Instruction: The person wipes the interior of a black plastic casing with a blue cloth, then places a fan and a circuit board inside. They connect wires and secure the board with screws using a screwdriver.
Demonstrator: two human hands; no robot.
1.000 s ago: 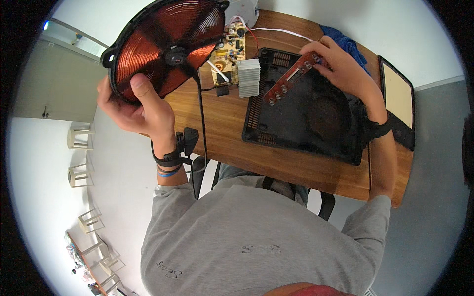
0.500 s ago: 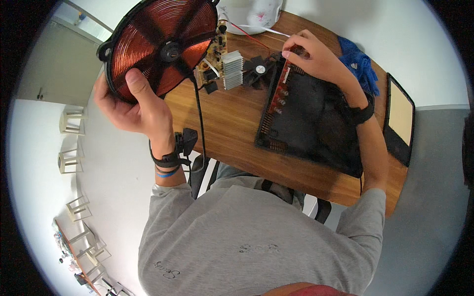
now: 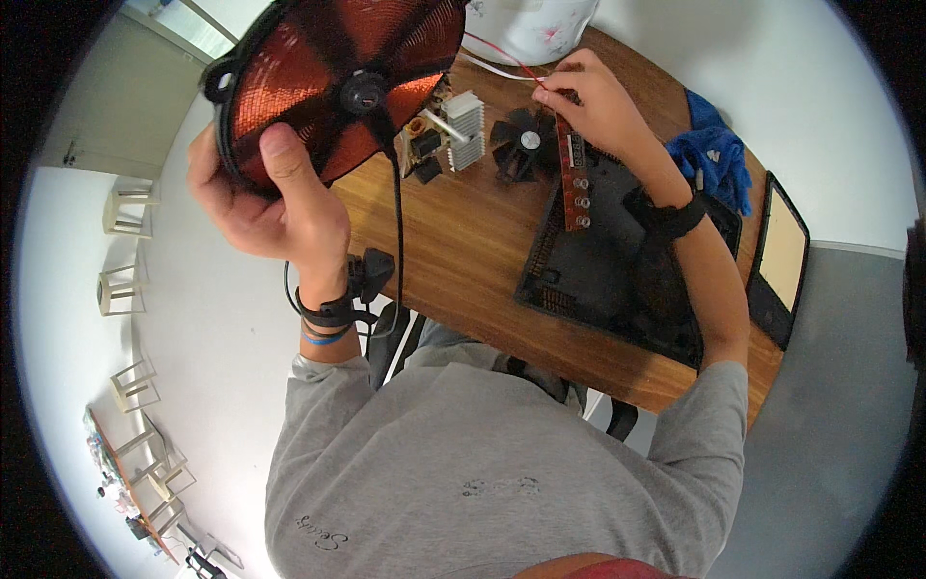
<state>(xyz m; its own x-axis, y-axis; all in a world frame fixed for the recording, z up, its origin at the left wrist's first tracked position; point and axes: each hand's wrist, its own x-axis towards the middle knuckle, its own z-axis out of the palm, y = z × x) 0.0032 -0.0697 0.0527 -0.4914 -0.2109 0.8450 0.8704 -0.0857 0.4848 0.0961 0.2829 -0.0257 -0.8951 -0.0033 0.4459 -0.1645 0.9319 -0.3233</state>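
Observation:
My left hand [image 3: 280, 207] grips the rim of a round copper induction coil [image 3: 318, 63] on a black frame, held up over the table's far left side, thumb on its face. A black cable [image 3: 396, 222] hangs from its middle. My right hand [image 3: 603, 106] pinches the far end of a narrow red circuit board [image 3: 575, 193] with small buttons, tilted above a black plastic housing [image 3: 627, 275]. A red and a white wire run leftward by those fingers. Left of the board are a black fan [image 3: 527, 141] and a power circuit board with a silver heat sink [image 3: 467, 133], partly behind the coil.
A white floral-patterned container [image 3: 535, 29] stands at the table's far edge. At the right lie a blue cloth [image 3: 714, 159] and a black-framed panel [image 3: 781, 246]. The wooden table [image 3: 453, 280] ends near my body. Stools [image 3: 127, 212] line the wall at left.
My right hand has lifted the red circuit board off the housing's edge, and it now hangs tilted. My left hand still holds the coil, its angle slightly changed. The view has shifted a little.

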